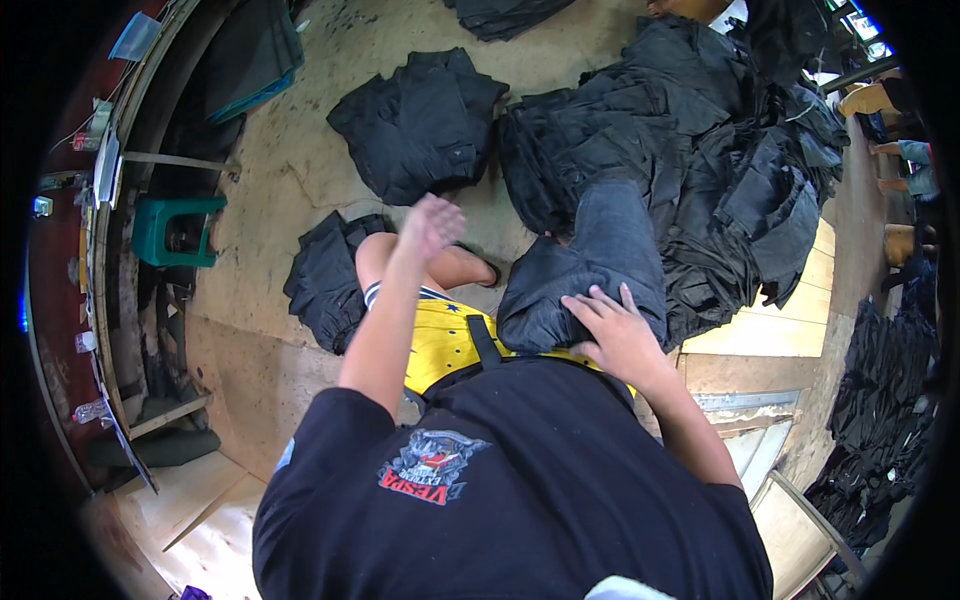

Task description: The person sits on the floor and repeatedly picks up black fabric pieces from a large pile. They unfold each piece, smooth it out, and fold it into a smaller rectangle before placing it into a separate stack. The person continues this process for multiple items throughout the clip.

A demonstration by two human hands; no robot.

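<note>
A pair of dark denim trousers (612,235) lies across my right thigh. My right hand (620,325) rests flat on its near end, fingers spread. My left hand (434,226) is raised over my left leg, with nothing seen in it; its fingers look stretched out, slightly smeared by motion. Just beyond that hand sits a stack of folded black garments (420,125). Left of my knee lies a smaller dark garment pile (325,280), partly hidden by my leg and arm.
A large heap of dark garments (690,140) spreads at the right. A green plastic stool (175,230) stands at the left beside a wooden frame. More dark clothing (880,400) lies at the far right, near other people's limbs. Wooden boards (790,310) form the floor.
</note>
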